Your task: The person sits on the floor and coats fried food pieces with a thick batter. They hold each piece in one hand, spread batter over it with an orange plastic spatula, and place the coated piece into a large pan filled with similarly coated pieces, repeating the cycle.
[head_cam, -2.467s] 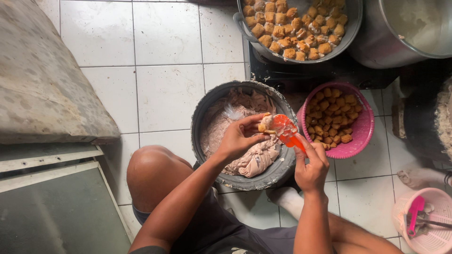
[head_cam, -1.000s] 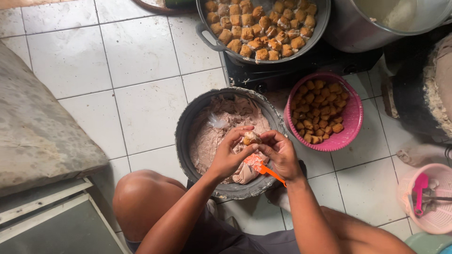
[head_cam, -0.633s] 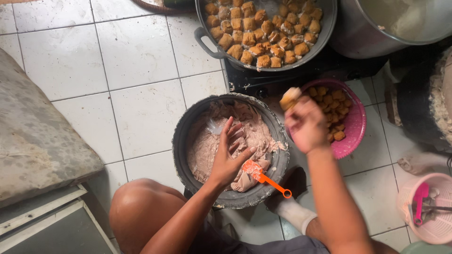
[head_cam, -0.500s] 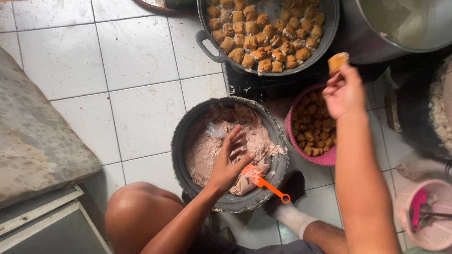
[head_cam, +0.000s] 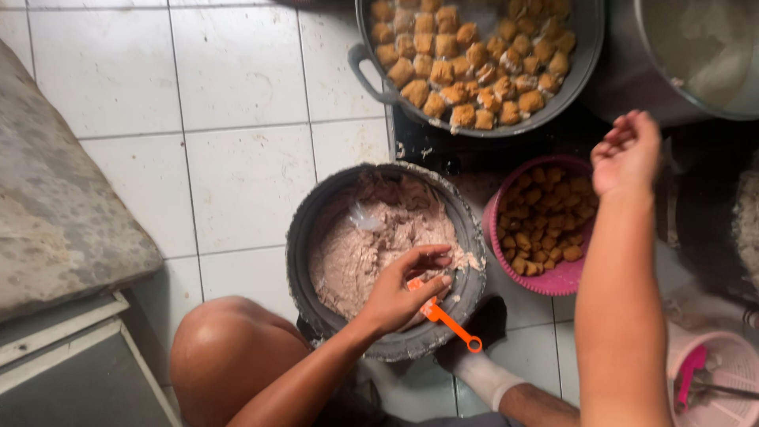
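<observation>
My right hand (head_cam: 628,154) no longer holds the filled piece, fingers loose and empty; left hand (head_cam: 403,289) pinches the orange spoon (head_cam: 443,316) over the paste bowl (head_cam: 316,237).

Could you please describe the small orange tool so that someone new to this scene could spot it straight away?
Start at the round dark grey bowl of pinkish paste on the white tiled floor. On its near rim, under the person's left hand, lies a slim orange plastic utensil with a ring at its handle end. It is the only bright orange thing; the magenta tool sits in the pale pink basket.
</observation>
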### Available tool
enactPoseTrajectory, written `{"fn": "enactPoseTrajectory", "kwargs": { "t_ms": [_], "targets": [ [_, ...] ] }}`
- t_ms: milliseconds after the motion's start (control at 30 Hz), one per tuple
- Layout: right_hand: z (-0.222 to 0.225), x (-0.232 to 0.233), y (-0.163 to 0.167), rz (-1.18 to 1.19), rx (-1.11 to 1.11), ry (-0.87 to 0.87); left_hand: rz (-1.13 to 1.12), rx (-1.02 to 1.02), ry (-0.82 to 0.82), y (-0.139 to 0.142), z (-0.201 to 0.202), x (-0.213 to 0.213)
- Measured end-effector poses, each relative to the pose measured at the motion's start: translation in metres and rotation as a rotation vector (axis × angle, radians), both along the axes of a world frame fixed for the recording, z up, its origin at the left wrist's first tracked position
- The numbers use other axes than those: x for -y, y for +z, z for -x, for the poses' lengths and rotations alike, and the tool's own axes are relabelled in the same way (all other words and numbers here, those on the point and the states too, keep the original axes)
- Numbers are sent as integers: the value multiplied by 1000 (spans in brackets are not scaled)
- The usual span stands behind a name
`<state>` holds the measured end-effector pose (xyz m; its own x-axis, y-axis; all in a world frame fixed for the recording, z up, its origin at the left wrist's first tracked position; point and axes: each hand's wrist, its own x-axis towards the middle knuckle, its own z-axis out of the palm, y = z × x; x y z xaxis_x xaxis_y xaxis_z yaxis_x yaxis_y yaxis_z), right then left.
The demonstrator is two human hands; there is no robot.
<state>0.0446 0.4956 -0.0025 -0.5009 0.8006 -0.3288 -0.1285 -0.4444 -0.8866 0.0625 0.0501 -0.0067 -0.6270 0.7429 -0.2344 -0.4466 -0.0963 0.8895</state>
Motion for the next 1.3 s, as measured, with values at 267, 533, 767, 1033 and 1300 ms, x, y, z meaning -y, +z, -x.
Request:
{"fn": "enactPoseTrajectory", "kwargs": {
  "t_ms": [267, 533, 767, 1033, 1300],
  "targets": [
    [-133, 120, -125, -919, 799, 534, -51, 47, -21, -5, -4, 13],
    [-154, 139, -122, -811, 1045, 692, -63, 120, -8, -16, -2, 22],
    [-135, 156, -98, -818, 1135, 649, -12, 101, 68, -20, 9, 19],
    [-128, 174, -97, -786, 681, 159, -7, 66, 30, -37, -2, 4],
    [-121, 281, -51, -509, -225, 627, 88, 39, -126, -60, -4, -3]
  ]
}}
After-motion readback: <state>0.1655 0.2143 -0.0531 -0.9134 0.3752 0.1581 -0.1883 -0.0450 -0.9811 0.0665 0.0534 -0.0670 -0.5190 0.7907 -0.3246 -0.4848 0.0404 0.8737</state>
